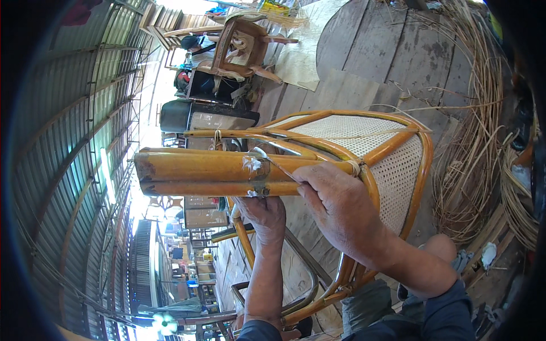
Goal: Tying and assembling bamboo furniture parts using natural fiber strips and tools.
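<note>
Thick golden rattan poles (193, 166), lying side by side, cross the middle of the view as part of a rattan chair frame. White residue (252, 163) and a darker band mark them where a thin strip (282, 169) comes over. My right hand (341, 207) is closed in a pinch on that strip, just right of the band. Against the lower edge of the poles, my left hand (263, 219) has its fingers bent, their tips hidden behind the poles; what they grip cannot be made out. Woven cane panels (347, 129) fill the chair frame beyond my right hand.
A large heap of loose rattan strands (469, 165) lies on the plank floor (369, 40) at the right. Another wooden chair (244, 45) stands at the back. Near it are a person (199, 46) and a dark case (175, 115). Corrugated metal sheets (62, 131) line the left.
</note>
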### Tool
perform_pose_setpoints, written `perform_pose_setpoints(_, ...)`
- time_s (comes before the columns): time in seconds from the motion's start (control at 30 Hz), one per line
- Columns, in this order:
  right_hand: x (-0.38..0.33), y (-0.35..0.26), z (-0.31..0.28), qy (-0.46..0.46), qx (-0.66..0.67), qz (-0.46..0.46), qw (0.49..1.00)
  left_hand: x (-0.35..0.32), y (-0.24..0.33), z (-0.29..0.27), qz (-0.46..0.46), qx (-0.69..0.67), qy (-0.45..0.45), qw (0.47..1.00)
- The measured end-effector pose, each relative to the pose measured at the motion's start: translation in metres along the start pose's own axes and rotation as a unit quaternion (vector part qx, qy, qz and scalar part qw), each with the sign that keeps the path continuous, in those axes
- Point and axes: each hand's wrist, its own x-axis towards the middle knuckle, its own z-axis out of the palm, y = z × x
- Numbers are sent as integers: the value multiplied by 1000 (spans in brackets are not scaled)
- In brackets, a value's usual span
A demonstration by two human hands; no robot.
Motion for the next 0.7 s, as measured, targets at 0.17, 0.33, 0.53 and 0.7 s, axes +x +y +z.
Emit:
perform_pose_setpoints(0.17,-17,-15,3,4,49,27,998,3,1,0,48,-21,18,999)
perform_pose_setpoints(0.33,-37,-14,15,15,115,82,990,5,6,-3,108,43,10,993)
perform_pose_setpoints(0.53,-24,-38,22,11,135,54,989,14,9,-1,104,-87,27,990)
perform_pose_setpoints(0.7,-27,-34,30,13,176,126,976,17,12,-2,153,33,28,987)
